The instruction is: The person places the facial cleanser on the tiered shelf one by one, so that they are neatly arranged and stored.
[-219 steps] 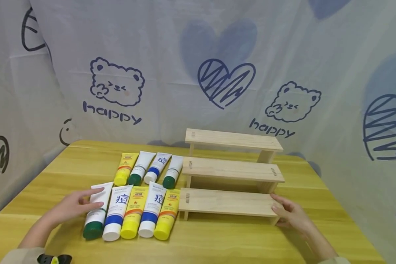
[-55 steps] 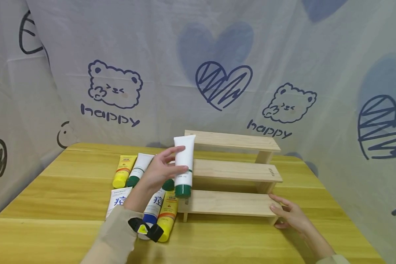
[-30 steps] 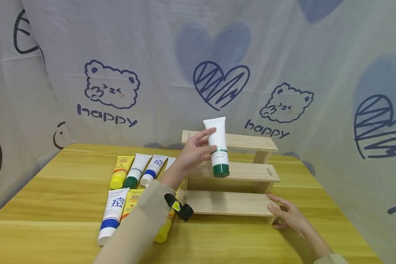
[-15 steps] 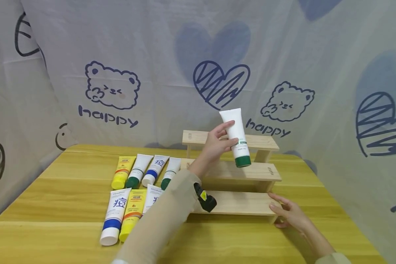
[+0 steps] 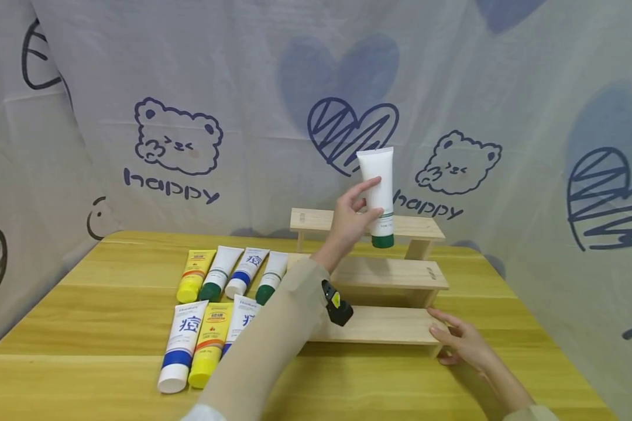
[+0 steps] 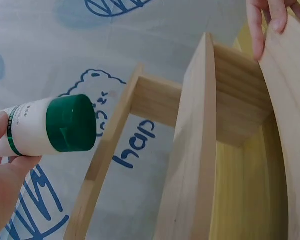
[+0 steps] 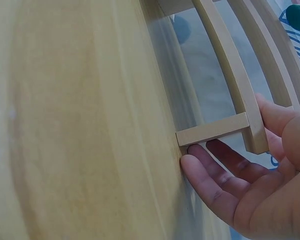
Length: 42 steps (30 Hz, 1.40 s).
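My left hand (image 5: 350, 219) pinches a white squeeze tube (image 5: 385, 197) between thumb and fingers. The tube is held nearly upright, cap down, in front of the top tier of a three-tier wooden display stand (image 5: 379, 324). Its green cap (image 6: 72, 124) points toward the top board in the left wrist view. At the stand's right end, my right hand (image 5: 463, 345) grips the lowest tier. In the right wrist view its thumb lies over the board's end, and the curled fingers (image 7: 210, 187) are against the leg below.
Left of the stand, a back row of tubes includes a small yellow tube (image 5: 196, 276) and a white one with a green cap (image 5: 221, 273). A blue-banded white tube (image 5: 181, 348) and a yellow tube (image 5: 210, 345) lie in front, partly behind my left sleeve. A printed curtain (image 5: 253, 117) hangs behind the table.
My left hand picked the green-capped tube from the front row's left end, carried it rightward, and raised it to the top tier. My right hand stays at the stand's right end.
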### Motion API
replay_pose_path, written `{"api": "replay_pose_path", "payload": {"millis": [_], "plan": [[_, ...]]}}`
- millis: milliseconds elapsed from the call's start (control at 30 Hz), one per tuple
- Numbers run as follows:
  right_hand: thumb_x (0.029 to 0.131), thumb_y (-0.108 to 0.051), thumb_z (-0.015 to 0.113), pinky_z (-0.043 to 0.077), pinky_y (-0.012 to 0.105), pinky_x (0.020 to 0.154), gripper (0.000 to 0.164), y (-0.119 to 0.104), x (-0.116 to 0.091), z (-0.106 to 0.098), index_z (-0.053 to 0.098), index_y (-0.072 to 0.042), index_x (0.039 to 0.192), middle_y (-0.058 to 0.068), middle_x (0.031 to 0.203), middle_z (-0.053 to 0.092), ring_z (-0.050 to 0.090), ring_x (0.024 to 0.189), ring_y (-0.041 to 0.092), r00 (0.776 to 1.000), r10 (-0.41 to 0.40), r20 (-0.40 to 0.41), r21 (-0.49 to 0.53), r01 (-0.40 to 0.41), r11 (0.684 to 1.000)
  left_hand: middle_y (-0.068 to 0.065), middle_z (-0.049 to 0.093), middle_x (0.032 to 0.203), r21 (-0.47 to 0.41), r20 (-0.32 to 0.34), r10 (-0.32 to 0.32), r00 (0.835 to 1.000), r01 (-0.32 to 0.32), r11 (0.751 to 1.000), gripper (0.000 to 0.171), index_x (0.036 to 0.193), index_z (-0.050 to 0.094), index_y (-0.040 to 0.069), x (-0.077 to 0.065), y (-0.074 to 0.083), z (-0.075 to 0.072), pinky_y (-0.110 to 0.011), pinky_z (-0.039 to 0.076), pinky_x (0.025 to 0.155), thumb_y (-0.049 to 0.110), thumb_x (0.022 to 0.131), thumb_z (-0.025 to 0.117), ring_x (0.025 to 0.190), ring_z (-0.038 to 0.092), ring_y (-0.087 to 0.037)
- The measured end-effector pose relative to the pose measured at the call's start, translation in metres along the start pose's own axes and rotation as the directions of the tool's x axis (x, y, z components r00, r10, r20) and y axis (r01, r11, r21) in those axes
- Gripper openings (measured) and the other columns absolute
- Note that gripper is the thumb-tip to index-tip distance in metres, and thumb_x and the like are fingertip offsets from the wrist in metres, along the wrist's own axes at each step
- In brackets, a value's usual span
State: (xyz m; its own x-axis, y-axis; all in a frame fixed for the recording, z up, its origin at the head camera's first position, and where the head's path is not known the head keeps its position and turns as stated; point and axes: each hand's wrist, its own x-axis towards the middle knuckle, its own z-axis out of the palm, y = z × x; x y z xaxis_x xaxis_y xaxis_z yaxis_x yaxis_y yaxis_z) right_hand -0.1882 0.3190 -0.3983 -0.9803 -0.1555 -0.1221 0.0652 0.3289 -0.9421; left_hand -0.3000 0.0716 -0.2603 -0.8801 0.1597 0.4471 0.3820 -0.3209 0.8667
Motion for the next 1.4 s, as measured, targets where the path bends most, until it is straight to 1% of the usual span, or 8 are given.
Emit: {"api": "replay_pose_path", "payload": {"millis": [200,400,633,767,967,1167,1267,1400], "plan": [[0.091,-0.021,0.052,0.051,0.043,0.065,0.057,0.000,-0.001,0.001,0.025,0.000,0.137,0.034,0.137,0.018,0.036,0.115,0.039,1.000,-0.002,0.002,0.008,0.002,1.000,-0.014,0.043,0.123,0.078,-0.002,0.129,0.992,-0.128,0.989,0.048,0.120,0.052,-0.003,-0.004,0.014,0.001,-0.030,0.044,0.086,-0.021,0.075,0.053,0.113,0.046,-0.031],[0.091,-0.021,0.052,0.051,0.042,0.065,0.057,0.000,-0.001,0.001,0.026,-0.001,0.137,0.033,0.137,0.019,0.037,0.115,0.037,1.000,0.019,-0.011,0.007,-0.019,1.000,-0.020,0.041,0.125,0.136,0.006,0.189,0.982,-0.188,0.973,0.045,0.118,0.052,-0.007,-0.005,0.020,0.004,-0.028,0.042,0.088,-0.021,0.075,0.054,0.115,0.044,-0.034],[0.090,-0.022,0.054,0.052,0.040,0.064,0.057,0.000,-0.002,0.001,0.027,-0.001,0.137,0.032,0.138,0.018,0.039,0.113,0.035,1.000,0.017,-0.013,0.003,-0.017,1.000,-0.022,0.042,0.126,0.144,0.021,0.237,0.971,-0.238,0.961,0.037,0.107,0.051,-0.011,0.006,0.001,0.003,-0.030,0.041,0.090,-0.024,0.073,0.053,0.115,0.044,-0.034],[0.090,-0.021,0.054,0.052,0.040,0.063,0.057,0.000,-0.002,0.001,0.028,-0.001,0.137,0.031,0.139,0.017,0.039,0.113,0.035,1.000,0.021,-0.015,0.008,-0.021,1.000,-0.021,0.045,0.124,0.151,0.030,0.250,0.968,-0.252,0.956,0.035,0.103,0.045,-0.007,0.013,-0.011,0.003,-0.030,0.041,0.089,-0.023,0.074,0.054,0.112,0.047,-0.032],[0.091,-0.021,0.053,0.052,0.039,0.061,0.057,0.000,-0.001,0.000,0.027,-0.001,0.137,0.030,0.140,0.016,0.039,0.114,0.034,1.000,0.011,-0.008,-0.004,-0.011,1.000,-0.015,0.046,0.128,0.238,0.000,0.205,0.979,-0.199,0.951,0.038,0.110,0.041,-0.001,0.015,-0.013,0.002,-0.029,0.040,0.091,-0.014,0.078,0.058,0.116,0.045,-0.024],[0.091,-0.020,0.051,0.052,0.041,0.061,0.056,0.001,-0.001,-0.001,0.025,0.000,0.137,0.032,0.139,0.016,0.039,0.113,0.033,1.000,-0.008,0.008,0.005,0.008,1.000,-0.010,0.052,0.123,0.368,-0.039,0.168,0.985,-0.143,0.919,0.050,0.120,0.045,0.005,0.017,-0.016,-0.003,-0.029,0.045,0.082,-0.003,0.075,0.067,0.108,0.051,-0.017],[0.091,-0.019,0.051,0.052,0.041,0.060,0.056,0.001,0.000,-0.001,0.026,0.000,0.137,0.032,0.138,0.018,0.040,0.113,0.032,1.000,-0.012,0.003,0.009,0.012,1.000,-0.008,0.057,0.118,0.413,-0.052,0.113,0.992,-0.081,0.907,0.050,0.119,0.051,0.006,0.015,-0.018,-0.005,-0.027,0.046,0.078,0.003,0.073,0.071,0.099,0.055,-0.018],[0.091,-0.019,0.051,0.052,0.041,0.060,0.055,0.002,0.000,-0.001,0.026,0.000,0.137,0.033,0.136,0.021,0.042,0.109,0.030,1.000,-0.014,-0.005,0.008,0.014,1.000,-0.005,0.061,0.108,0.486,-0.089,0.019,0.996,0.027,0.874,0.046,0.114,0.058,0.008,0.011,-0.023,-0.007,-0.025,0.045,0.072,0.011,0.072,0.075,0.086,0.056,-0.020]]}}
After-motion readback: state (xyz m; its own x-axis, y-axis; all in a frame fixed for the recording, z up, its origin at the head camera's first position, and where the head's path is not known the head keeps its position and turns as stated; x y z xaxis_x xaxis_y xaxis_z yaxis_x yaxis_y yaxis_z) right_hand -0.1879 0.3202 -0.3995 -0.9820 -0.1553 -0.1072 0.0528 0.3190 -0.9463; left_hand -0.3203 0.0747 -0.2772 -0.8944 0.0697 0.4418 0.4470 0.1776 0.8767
